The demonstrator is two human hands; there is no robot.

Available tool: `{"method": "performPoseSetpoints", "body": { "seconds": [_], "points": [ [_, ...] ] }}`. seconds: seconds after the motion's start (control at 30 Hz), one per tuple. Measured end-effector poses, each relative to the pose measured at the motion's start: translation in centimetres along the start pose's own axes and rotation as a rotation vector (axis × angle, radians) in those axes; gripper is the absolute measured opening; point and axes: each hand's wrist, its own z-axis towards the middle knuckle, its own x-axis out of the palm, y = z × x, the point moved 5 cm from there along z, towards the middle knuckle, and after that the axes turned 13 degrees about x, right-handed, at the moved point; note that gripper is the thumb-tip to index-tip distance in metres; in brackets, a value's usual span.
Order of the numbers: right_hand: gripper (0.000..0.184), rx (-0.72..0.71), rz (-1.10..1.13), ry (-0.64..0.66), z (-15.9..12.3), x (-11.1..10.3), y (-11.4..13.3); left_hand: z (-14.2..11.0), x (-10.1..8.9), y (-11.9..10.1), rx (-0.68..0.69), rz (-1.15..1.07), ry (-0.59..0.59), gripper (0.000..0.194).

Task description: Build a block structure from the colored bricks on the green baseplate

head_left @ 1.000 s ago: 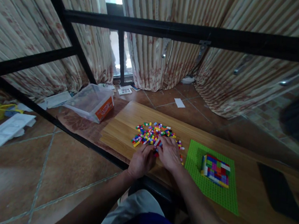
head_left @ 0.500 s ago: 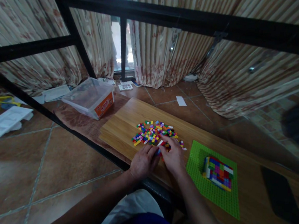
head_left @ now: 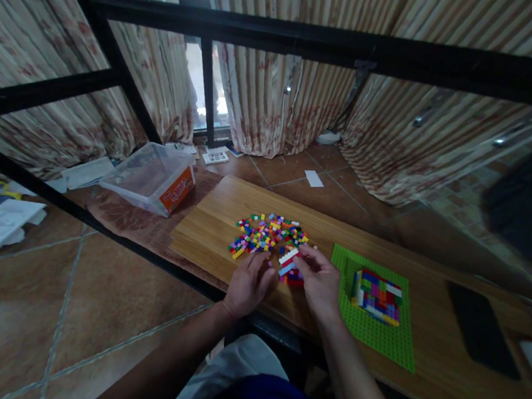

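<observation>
My right hand (head_left: 320,283) holds a small built piece of toy bricks (head_left: 288,259) between thumb and fingers, with white, light blue and red layers showing. My left hand (head_left: 249,284) is just to its left, apart from the piece, with fingers loosely bent and the thumb away from them. Beyond both hands a pile of loose toy bricks (head_left: 267,232) in many colours spreads over the wooden board (head_left: 212,213). More red and purple bricks (head_left: 292,278) show under the held piece, partly hidden by my right hand.
On the right, a green baseplate (head_left: 377,345) carries a multicoloured brick build (head_left: 377,298). Past it lies a dark flat object (head_left: 483,330). A clear plastic box (head_left: 131,180) with an orange label stands at the left. A black metal frame (head_left: 282,35) crosses in front of curtains.
My hands have moved apart. The left has drawn back to the left, off the brick piece, which stays in my right hand and now shows more fully. The view has shifted slightly.
</observation>
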Motion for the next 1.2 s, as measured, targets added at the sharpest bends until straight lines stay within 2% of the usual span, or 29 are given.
{"method": "performPoseSetpoints", "body": {
  "seconds": [0.07, 0.17, 0.27, 0.33, 0.43, 0.53, 0.67, 0.8, 0.9, 1.0, 1.13, 1.2],
  "points": [
    [0.030, 0.021, 0.020, 0.033, -0.8, -0.2, 0.5, 0.4, -0.5, -0.8, -0.038, -0.122, -0.018, 0.030],
    [0.030, 0.034, 0.025, 0.106, -2.2, -0.3, 1.0, 0.9, 0.0, -2.2, -0.111, -0.395, 0.027, 0.027],
    [0.032, 0.035, 0.048, 0.117, -3.6, -0.9, 0.8, 0.5, 1.0, -2.8, -0.284, -0.669, -0.006, 0.025],
    [0.035, 0.062, 0.070, 0.098, -4.7, -1.5, 0.2, -0.2, 1.7, -2.9, -0.422, -0.777, -0.019, 0.027],
    [0.031, 0.155, 0.096, 0.114, -6.4, -2.2, -0.9, -1.4, 2.7, -3.6, -0.544, -0.859, -0.003, 0.030],
    [0.027, 0.229, 0.153, 0.149, -7.9, -3.0, -1.8, -2.3, 3.7, -4.6, -0.590, -0.912, 0.071, 0.035],
    [0.029, 0.238, 0.200, 0.149, -9.0, -4.4, -2.2, -2.9, 4.7, -5.7, -0.622, -0.943, 0.174, 0.041],
    [0.034, 0.255, 0.281, 0.136, -9.8, -5.8, -2.7, -3.5, 5.4, -6.4, -0.675, -0.989, 0.216, 0.042],
    [0.041, 0.234, 0.332, 0.040, -10.1, -7.9, -3.1, -4.3, 5.7, -6.6, -0.708, -0.975, 0.218, 0.042],
    [0.048, 0.221, 0.326, -0.063, -10.1, -11.1, -3.6, -5.6, 5.8, -6.2, -0.732, -0.914, 0.225, 0.042],
    [0.045, 0.242, 0.304, -0.182, -10.0, -15.8, -4.5, -8.1, 5.9, -5.6, -0.713, -0.863, 0.333, 0.044],
    [0.045, 0.247, 0.302, -0.260, -9.9, -17.8, -4.8, -9.7, 6.2, -5.5, -0.745, -0.846, 0.397, 0.044]
  ]
}}
